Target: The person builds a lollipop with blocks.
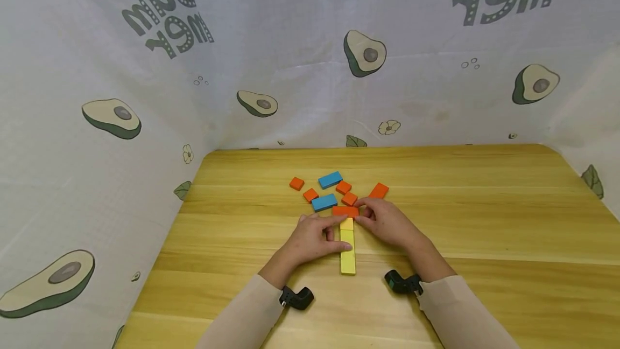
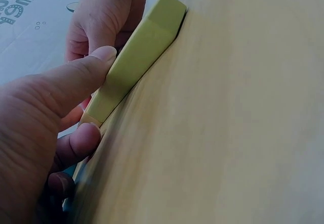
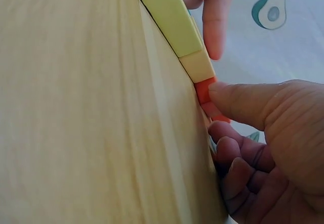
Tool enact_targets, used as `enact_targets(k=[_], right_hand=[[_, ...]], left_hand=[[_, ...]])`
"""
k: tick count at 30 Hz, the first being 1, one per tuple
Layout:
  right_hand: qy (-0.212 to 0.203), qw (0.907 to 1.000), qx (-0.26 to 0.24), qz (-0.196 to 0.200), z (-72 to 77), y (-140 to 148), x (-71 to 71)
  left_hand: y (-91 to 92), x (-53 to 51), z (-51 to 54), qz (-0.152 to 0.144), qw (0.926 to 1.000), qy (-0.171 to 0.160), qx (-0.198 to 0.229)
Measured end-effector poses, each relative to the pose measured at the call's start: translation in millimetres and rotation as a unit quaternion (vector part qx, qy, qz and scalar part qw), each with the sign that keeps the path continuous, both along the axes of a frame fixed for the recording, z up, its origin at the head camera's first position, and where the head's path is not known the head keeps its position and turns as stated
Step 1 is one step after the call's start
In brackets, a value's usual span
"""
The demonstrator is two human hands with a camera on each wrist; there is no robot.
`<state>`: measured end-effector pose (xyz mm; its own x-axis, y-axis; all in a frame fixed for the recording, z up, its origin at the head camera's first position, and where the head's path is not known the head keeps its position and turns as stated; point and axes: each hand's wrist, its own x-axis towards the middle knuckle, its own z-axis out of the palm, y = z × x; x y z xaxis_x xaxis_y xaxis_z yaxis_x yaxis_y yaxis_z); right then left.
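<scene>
A long yellow block (image 1: pixel 347 260) lies lengthwise, with a small light-yellow block (image 1: pixel 346 224) at its far end and an orange block (image 1: pixel 345 211) set crosswise beyond that. My left hand (image 1: pixel 312 238) rests its thumb on the long block (image 2: pixel 134 57) and its index fingertip by the orange block's near edge. With thumb and index finger, my right hand (image 1: pixel 389 222) pinches the orange block's right end. The right wrist view shows that thumb against the orange block (image 3: pixel 205 91), the other fingers curled beneath.
Beyond the hands lie two blue blocks (image 1: pixel 330 180) (image 1: pixel 324 202), several small orange squares (image 1: pixel 297 183) and another orange block (image 1: pixel 379 190) at the right. The wooden table (image 1: pixel 484 203) meets a patterned cloth (image 1: pixel 300 58) at its back edge.
</scene>
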<state>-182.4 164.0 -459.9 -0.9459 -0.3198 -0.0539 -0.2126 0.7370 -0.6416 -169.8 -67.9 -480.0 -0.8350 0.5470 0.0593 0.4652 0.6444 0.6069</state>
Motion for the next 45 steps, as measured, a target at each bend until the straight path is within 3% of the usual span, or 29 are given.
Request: enact_targets(k=[5, 9, 20, 30, 45], right_hand=[[-0.021, 0.9996, -0.016, -0.007, 2.2, -0.7, 0.4], [-0.008, 0.9995, -0.015, -0.027, 3.8, -1.0, -1.4], [0.024, 0.9928, 0.090, -0.076, 17.1, -16.3, -18.3], [0.000, 0.9898, 0.131, -0.055, 23.8, -20.4, -30.2], [-0.026, 0.9940, 0.106, 0.000, 31.6, -20.9, -39.8]], left_hand=[[-3.2, 0.6, -0.9, 0.002, 1.0000, -0.004, 0.000], [-4.6, 1.2, -1.4, -0.005, 1.0000, -0.001, -0.001], [-3.4, 1.9, 0.9, -0.008, 0.9999, 0.003, -0.013], [-2.5, 2.4, 4.0, -0.003, 1.0000, 0.001, -0.004], [0.6, -1.0, 5.4, -0.002, 0.9999, 0.005, -0.011]])
